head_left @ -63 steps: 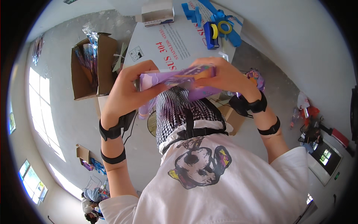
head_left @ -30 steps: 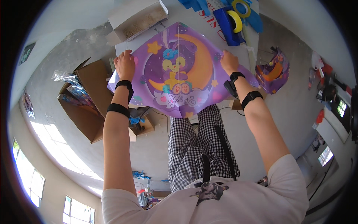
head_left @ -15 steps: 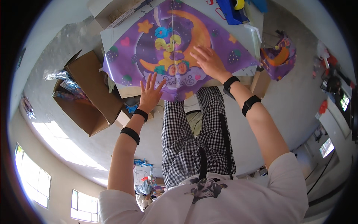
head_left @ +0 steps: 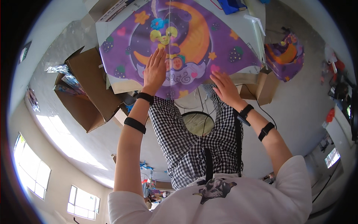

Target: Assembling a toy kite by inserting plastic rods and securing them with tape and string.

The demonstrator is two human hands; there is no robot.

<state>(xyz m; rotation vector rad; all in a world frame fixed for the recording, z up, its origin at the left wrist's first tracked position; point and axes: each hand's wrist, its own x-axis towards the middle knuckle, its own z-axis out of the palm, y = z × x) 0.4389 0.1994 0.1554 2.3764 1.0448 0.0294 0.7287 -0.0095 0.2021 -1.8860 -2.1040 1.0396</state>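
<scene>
A: Where's the thin purple plastic sheet with the orange moon and bunny (head_left: 195, 52)?

B: It's spread on the pale desk (head_left: 106, 30). Its bottom tip pokes past the front edge, over the black-and-white checked trousers (head_left: 167, 127).

A: What are the hands doing?

B: The left hand (head_left: 154, 72) lies on the sheet, fingers straight and close together, not pinching anything. The right hand (head_left: 226, 87) is by the lower edge, fingers a bit apart, holding nothing. I can't tell if it touches.

A: What could go wrong?

B: I think the sheet could slip into the lap if a hand drags that tip down. Rubbing too hard might wrinkle it. A bumped right corner could push the bunch of thin pale sticks (head_left: 256, 31) off the side.

A: What's in the boxes?

B: The big brown cardboard box (head_left: 93, 82) on the left has shiny see-through plastic packs (head_left: 71, 80). I can't see inside the smaller brown cardboard box (head_left: 266, 89) on the right.
</scene>
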